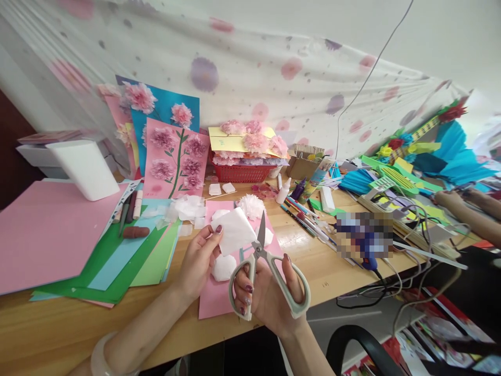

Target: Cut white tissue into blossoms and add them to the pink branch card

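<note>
Right grip (274, 300) is threaded through the spread handles (299, 311) of the scissors (259, 249); white paper (237, 232) is pinched by the left grip (200, 261), apparently to be steadied beside the blades (262, 230).

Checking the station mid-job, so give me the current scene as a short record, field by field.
Left hand: the left hand holds a white paper square
Right hand: the right hand holds scissors, handles spread apart
Blades: at the square's right edge, contact unclear
Below the hands: pink card with white paper discs
Table's left: large pink sheet
Back: red basket, pink paper flowers above it
Far right: another person's hand
</note>
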Demonstrator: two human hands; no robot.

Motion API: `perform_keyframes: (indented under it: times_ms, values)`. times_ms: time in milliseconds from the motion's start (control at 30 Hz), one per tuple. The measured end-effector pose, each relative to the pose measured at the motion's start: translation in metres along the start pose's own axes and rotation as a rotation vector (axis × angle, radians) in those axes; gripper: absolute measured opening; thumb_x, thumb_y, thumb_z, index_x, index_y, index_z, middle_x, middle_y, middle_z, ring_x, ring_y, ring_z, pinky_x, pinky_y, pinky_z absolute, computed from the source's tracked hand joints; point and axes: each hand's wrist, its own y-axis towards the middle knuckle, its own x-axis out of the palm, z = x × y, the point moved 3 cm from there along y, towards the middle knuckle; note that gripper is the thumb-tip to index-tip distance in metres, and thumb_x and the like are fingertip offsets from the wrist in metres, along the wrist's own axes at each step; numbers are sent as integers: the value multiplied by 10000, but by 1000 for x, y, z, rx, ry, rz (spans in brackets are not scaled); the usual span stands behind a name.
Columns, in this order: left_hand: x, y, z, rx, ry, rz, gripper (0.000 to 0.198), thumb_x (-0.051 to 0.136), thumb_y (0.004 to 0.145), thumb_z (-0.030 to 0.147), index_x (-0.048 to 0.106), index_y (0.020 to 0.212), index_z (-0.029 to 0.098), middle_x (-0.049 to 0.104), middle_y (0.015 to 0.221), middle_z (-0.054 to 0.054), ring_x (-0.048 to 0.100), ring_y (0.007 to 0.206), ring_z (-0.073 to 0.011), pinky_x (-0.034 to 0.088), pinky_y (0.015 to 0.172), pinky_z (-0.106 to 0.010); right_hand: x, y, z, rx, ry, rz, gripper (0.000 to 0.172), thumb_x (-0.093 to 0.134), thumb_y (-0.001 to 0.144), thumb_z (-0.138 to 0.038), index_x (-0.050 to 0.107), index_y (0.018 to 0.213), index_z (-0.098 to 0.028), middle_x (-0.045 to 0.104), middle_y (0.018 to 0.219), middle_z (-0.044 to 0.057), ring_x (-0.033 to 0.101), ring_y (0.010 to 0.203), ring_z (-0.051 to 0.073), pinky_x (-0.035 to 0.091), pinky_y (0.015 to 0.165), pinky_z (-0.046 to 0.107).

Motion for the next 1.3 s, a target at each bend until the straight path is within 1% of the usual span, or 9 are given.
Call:
perform_keyframes:
  times_ms: [100,267,433,567,700,767,900,1167,1300]
  values:
    - [0,0,-2,-40,8,-15,275,722,722,398,590,819,177,553,582,47,469,471,-88,337,464,-214,2,-1,-1,1,-3,-44,551,437,782,-706,549,837,-169,454,714,12,434,596,142,353,569,286]
    - [-2,2,-1,16,-20,-2,238,731,726,361,612,800,169,512,557,55,400,448,-70,294,436,-212,2,-3,2,27,-38,-75,546,466,769,-697,560,852,-165,495,744,34,462,628,163,357,600,303]
    - [-3,4,-2,36,1,-28,274,721,739,359,648,929,175,527,558,52,438,461,-83,320,448,-215,4,-4,0,13,-41,-65,538,486,760,-698,550,836,-169,487,740,28,458,631,158,362,604,303]
    - [-2,2,0,42,35,-27,280,724,731,363,641,927,182,528,528,64,467,440,-87,343,447,-214,2,-4,-2,1,-70,-38,532,498,760,-701,532,845,-177,460,726,10,442,606,144,371,594,303]
    - [1,0,2,36,37,-9,316,726,716,385,627,925,170,642,664,17,590,567,-129,424,520,-229,-2,-6,-1,4,-106,-18,567,498,747,-728,541,861,-174,452,716,6,425,583,135,360,558,286]
    - [2,0,3,34,37,-6,338,721,716,398,621,942,168,664,705,1,616,612,-146,437,538,-236,-4,-6,0,10,-128,-18,575,490,749,-730,552,874,-172,459,733,12,425,596,138,368,570,292]
    - [0,1,4,60,52,15,340,736,695,392,617,923,170,645,678,16,599,594,-134,414,505,-221,-3,-5,1,17,-164,-20,569,471,760,-725,562,889,-178,471,769,25,446,639,154,393,604,310]
    - [-1,2,2,54,13,-3,311,720,723,386,616,921,171,633,685,18,585,603,-127,432,547,-226,-4,-6,-2,8,-125,12,531,527,738,-709,516,849,-191,461,744,10,435,605,139,390,591,303]
    - [-2,3,2,60,10,10,325,727,710,387,627,937,178,647,693,8,600,628,-141,444,577,-241,-7,-7,-1,-2,-129,-11,568,494,750,-727,524,879,-175,455,734,7,425,592,131,383,568,293]
